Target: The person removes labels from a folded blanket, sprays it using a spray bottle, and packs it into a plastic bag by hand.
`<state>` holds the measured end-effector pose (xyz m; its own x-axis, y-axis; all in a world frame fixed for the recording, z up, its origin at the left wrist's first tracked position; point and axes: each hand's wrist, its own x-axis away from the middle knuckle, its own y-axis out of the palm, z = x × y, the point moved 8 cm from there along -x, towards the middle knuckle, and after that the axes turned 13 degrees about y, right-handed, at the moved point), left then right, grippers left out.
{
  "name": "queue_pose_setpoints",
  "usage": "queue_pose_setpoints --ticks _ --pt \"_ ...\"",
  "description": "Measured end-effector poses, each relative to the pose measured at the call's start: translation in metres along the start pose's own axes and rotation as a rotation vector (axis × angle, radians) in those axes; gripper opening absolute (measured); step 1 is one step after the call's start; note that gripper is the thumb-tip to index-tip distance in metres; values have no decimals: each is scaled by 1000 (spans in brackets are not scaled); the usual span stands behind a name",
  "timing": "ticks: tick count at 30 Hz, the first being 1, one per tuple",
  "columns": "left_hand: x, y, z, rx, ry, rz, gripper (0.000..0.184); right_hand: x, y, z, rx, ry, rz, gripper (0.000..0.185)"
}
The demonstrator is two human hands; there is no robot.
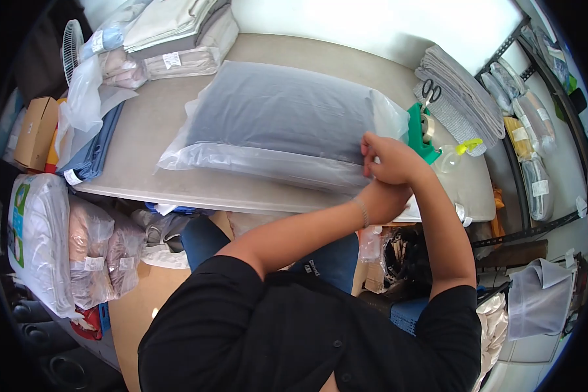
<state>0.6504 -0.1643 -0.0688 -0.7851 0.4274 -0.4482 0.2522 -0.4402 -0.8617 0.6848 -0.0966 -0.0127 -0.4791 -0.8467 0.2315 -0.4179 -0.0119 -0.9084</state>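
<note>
A dark folded item in a clear, frosted plastic bag [281, 111] lies flat on the grey table [157, 124]. My right hand [392, 160] is over the bag's right part, its fingers curled and closed; what they grip, if anything, is too small to make out. Below it, at the table's front edge, my left hand [387, 199] reaches across under my right wrist, its fingers hidden. Just right of the bag stands a green tape dispenser [426, 134] with a tape roll, and black-handled scissors [430, 93] are beside it.
Folded grey textiles [464, 91] lie at the back right, near a clear spray bottle [447, 160] with a yellow nozzle. Stacked wrapped fabrics [183, 59] and blue cloth [98, 147] are on the left. A metal shelf [526, 163] holding packages stands at right.
</note>
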Motion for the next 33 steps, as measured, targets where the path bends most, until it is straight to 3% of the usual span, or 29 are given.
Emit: queue_pose_setpoints --ticks 2,4,6,7,8,9,10,12,16,23,26,28,30,31,33 --pt "50 -40 30 -97 230 241 55 2 6 19 137 84 71 22" --pt "106 -56 30 -183 309 282 59 8 -3 32 272 171 149 20" --pt "157 -82 6 -298 146 334 62 16 -16 33 -207 125 32 17" --pt "177 -97 -8 -358 36 336 63 17 -18 40 -213 121 32 17" --pt "193 -112 -23 -417 -75 339 64 21 -36 51 -253 117 258 19" --pt "201 -122 -34 -459 -140 292 67 28 -52 60 -290 114 486 21" --pt "206 -131 -44 -502 -202 248 69 29 -49 68 -296 111 490 21" --pt "211 -134 -59 -523 -184 199 72 47 -53 90 -537 110 746 19" --pt "206 -127 -79 -567 -50 139 78 97 -26 106 -574 279 947 20" --pt "196 -129 -119 -597 105 59 84 176 10 112 -516 497 991 22" --pt "204 -129 -170 -645 247 19 86 193 10 118 -520 527 1038 24" --pt "209 -151 -207 -900 114 -92 85 198 9 117 -512 535 1051 24" --pt "218 -179 -232 -1297 -227 -84 81 200 10 117 -543 536 1058 24" --pt "224 -179 -230 -1296 -226 -85 81 198 14 122 -592 485 1066 22" --pt "264 -196 -251 -559 -682 318 78 182 31 152 -650 497 1023 23"
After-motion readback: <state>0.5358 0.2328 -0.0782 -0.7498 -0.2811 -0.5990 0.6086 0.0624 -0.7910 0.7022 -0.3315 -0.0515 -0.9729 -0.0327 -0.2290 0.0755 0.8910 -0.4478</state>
